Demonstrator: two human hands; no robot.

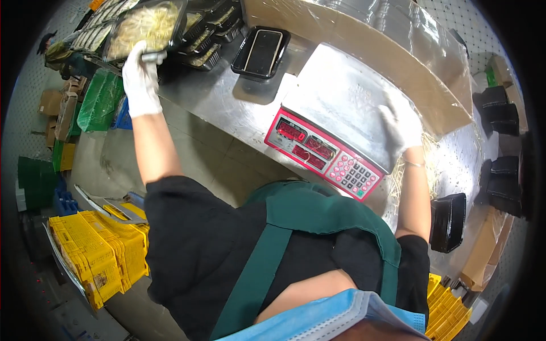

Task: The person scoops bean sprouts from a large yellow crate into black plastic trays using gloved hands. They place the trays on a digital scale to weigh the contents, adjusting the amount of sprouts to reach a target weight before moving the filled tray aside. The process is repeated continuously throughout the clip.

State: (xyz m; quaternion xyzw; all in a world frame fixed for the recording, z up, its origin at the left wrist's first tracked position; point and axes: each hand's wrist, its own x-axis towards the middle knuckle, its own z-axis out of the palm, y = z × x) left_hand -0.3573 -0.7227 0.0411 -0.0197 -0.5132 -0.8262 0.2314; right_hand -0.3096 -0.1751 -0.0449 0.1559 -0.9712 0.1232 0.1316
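My left hand (143,81), in a white glove, grips the near edge of a black plastic tray of pale sprouts (147,27) under a clear cover, at the upper left. More filled black trays (204,57) are stacked just right of it. My right hand (399,121), also gloved in white and somewhat blurred, is over the right end of the metal pan (332,93) of a red digital scale (324,155), fingers apart and nothing seen in it. Left of the pan, an empty black tray (261,52) rests on the steel table (222,115).
A cardboard box lined with clear plastic (367,47) borders the table's far side. Loose pale strands (428,166) lie by my right wrist. Stacked black trays (448,223) stand at the right. Yellow crates (98,251) and a green crate (98,100) are at the left.
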